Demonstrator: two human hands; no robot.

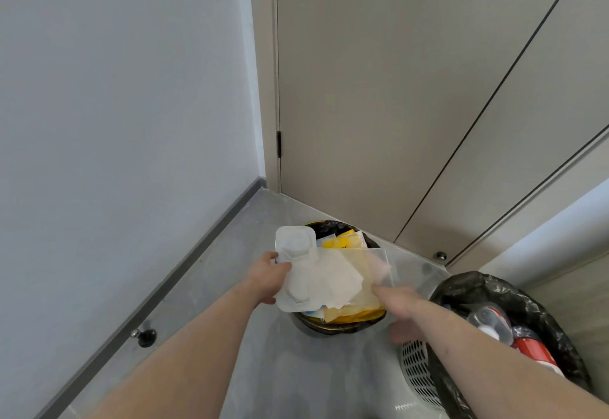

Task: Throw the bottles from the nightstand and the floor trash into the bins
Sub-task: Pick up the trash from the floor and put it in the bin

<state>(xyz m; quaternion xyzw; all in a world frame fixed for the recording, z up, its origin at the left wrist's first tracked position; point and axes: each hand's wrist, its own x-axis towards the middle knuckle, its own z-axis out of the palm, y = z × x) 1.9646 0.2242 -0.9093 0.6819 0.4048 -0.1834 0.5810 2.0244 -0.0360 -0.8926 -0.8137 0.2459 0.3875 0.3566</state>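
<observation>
Two hands over round black-lined bin [333, 328]: left hand [268, 278] fingers pinching white plastic tray [296, 273] w/ tissue; right hand [400, 303] fingers gripping clear plastic bag [379, 265].

No text, label, brand, number or sign can be read in your head view. The yellow packaging [342, 242] in the far bin [333, 328] carries a small dark mark at its lower edge, too small and partly covered to make out. The red can [535, 351] in the near bin [540, 300] shows white areas on its side, but no letters resolve there.
</observation>
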